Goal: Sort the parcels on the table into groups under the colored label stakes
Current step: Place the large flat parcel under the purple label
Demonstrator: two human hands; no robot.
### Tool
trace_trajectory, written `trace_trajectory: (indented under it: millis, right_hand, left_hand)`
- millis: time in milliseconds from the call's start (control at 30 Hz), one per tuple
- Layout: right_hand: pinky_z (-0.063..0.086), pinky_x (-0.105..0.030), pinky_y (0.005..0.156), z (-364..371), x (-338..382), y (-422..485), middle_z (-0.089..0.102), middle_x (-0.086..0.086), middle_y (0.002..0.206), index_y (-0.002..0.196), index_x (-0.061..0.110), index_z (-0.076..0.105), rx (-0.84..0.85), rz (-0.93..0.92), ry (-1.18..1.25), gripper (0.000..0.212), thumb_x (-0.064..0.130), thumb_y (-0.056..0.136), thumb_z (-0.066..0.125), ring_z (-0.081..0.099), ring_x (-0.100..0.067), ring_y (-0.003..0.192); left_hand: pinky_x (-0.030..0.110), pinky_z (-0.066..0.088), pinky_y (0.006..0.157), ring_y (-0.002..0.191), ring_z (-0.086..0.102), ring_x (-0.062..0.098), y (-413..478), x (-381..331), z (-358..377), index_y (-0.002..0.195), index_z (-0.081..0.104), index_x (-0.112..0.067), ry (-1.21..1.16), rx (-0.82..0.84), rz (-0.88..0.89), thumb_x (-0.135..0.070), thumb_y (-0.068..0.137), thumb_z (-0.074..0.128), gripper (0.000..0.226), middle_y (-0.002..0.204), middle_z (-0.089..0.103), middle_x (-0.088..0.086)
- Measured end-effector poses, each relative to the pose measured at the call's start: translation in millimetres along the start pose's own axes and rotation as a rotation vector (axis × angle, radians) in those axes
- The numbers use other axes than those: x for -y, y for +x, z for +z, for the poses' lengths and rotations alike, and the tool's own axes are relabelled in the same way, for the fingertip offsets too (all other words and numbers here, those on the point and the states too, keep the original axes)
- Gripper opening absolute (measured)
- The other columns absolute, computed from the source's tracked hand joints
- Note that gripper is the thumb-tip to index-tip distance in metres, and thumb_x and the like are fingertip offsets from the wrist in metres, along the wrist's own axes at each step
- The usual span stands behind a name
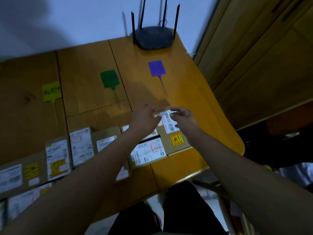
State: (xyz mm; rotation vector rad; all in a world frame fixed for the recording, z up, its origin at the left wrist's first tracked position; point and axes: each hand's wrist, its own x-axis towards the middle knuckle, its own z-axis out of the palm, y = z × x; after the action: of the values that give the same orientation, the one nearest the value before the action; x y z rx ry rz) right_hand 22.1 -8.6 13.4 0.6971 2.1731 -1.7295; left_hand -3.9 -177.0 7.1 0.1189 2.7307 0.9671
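Observation:
A brown cardboard parcel with a white shipping label and a yellow-red sticker lies at the right of the table. My left hand and my right hand both grip its far edge, which is tilted up. Three label stakes lie flat beyond it: yellow, green and purple. The purple stake is straight ahead of the held parcel. Several more labelled parcels sit in a row along the near side, partly hidden by my forearms.
A black router with several antennas stands at the far right corner of the orange wooden table. Wooden cabinet doors rise to the right. The rounded table edge runs close to the held parcel's right side.

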Motion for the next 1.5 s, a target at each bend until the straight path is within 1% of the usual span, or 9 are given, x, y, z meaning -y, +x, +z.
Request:
trace_trajectory:
  millis: [167,367,600,700,800,933,1067,1167,1500]
  right_hand:
    - [0.033,-0.052,0.115,-20.6,-41.9,11.3,0.042,-0.011,0.157,0.160,0.032,0.029,-0.007,0.111,-0.732,0.095,0.051,0.081,0.078,0.031,-0.040,0.148]
    - [0.031,-0.057,0.113,-31.7,-101.6,35.3,0.041,-0.006,0.159,0.162,0.044,0.010,0.143,0.080,-0.722,0.122,0.068,0.062,0.075,0.033,-0.038,0.147]
    - [0.031,-0.052,0.117,-41.2,-98.9,32.4,0.036,-0.010,0.157,0.163,0.030,0.014,0.153,-0.037,-0.610,0.121,0.041,0.070,0.090,0.029,-0.036,0.147]
    - [0.043,-0.056,0.114,-53.1,-95.2,31.1,0.045,-0.006,0.155,0.162,0.031,0.001,0.254,-0.043,-0.376,0.136,0.022,0.066,0.097,0.041,-0.030,0.146]
    - [0.054,-0.055,0.105,-70.8,-82.4,28.9,0.056,0.003,0.144,0.158,0.041,0.006,0.293,-0.094,-0.287,0.134,0.013,0.064,0.097,0.054,-0.025,0.138]
    - [0.054,-0.052,0.102,-89.7,-26.1,27.1,0.052,0.000,0.140,0.161,0.040,0.018,0.307,-0.182,-0.314,0.120,0.016,0.072,0.095,0.055,-0.024,0.129]
    - [0.050,-0.039,0.091,-94.3,41.2,23.9,0.054,0.001,0.128,0.156,0.033,0.037,0.095,-0.169,-0.223,0.098,0.044,0.075,0.091,0.056,-0.019,0.114]
    - [0.060,-0.047,0.092,-83.9,77.8,18.0,0.071,-0.006,0.122,0.136,0.027,0.059,0.101,-0.134,0.006,0.070,0.046,0.076,0.089,0.070,-0.026,0.114]
    - [0.058,-0.048,0.101,-54.9,135.5,-20.6,0.077,-0.006,0.120,0.144,0.015,0.060,0.131,-0.279,0.174,0.072,0.038,0.081,0.087,0.073,-0.023,0.113]
  left_hand:
    - [0.050,0.025,0.118,0.152,0.022,0.034,23.7,-1.0,12.2,0.155,0.034,-0.020,0.403,0.254,-0.091,-0.066,0.077,0.073,0.099,0.160,0.037,0.013]
    - [0.058,0.007,0.124,0.156,0.013,0.032,53.0,8.4,36.0,0.159,0.026,-0.022,0.494,0.398,-0.167,-0.070,0.068,0.077,0.115,0.164,0.034,0.011]
    - [0.053,-0.014,0.123,0.157,0.013,0.029,48.4,2.9,45.2,0.149,0.041,-0.021,0.314,0.255,-0.169,-0.058,0.061,0.087,0.106,0.156,0.046,0.010]
    - [0.050,0.017,0.125,0.143,0.040,0.030,39.1,-20.4,37.8,0.135,0.052,-0.023,0.120,0.167,-0.131,-0.039,0.062,0.092,0.086,0.135,0.061,0.005]
    - [0.042,0.059,0.088,0.110,0.065,0.020,28.0,-39.4,26.2,0.119,0.059,-0.024,-0.253,0.094,-0.151,-0.016,0.070,0.089,0.057,0.118,0.063,-0.001]
    - [0.037,0.064,0.074,0.095,0.070,0.019,5.7,-47.2,-6.8,0.104,0.061,-0.027,-0.575,-0.155,-0.223,-0.009,0.067,0.090,0.050,0.113,0.065,0.002]
    - [0.041,0.064,0.081,0.100,0.072,0.021,-24.9,-45.9,-40.7,0.124,0.061,-0.026,-0.917,-0.385,-0.423,-0.006,0.072,0.090,0.063,0.120,0.064,0.002]
    - [0.043,0.061,0.091,0.105,0.074,0.028,-47.6,-50.6,-60.1,0.144,0.053,-0.019,-1.249,-0.365,-0.444,0.002,0.084,0.077,0.067,0.121,0.072,0.013]
    - [0.043,0.055,0.100,0.113,0.069,0.030,-93.9,-51.4,-109.8,0.154,0.039,-0.017,-1.300,-0.354,-0.394,-0.012,0.101,0.060,0.057,0.130,0.067,0.016]
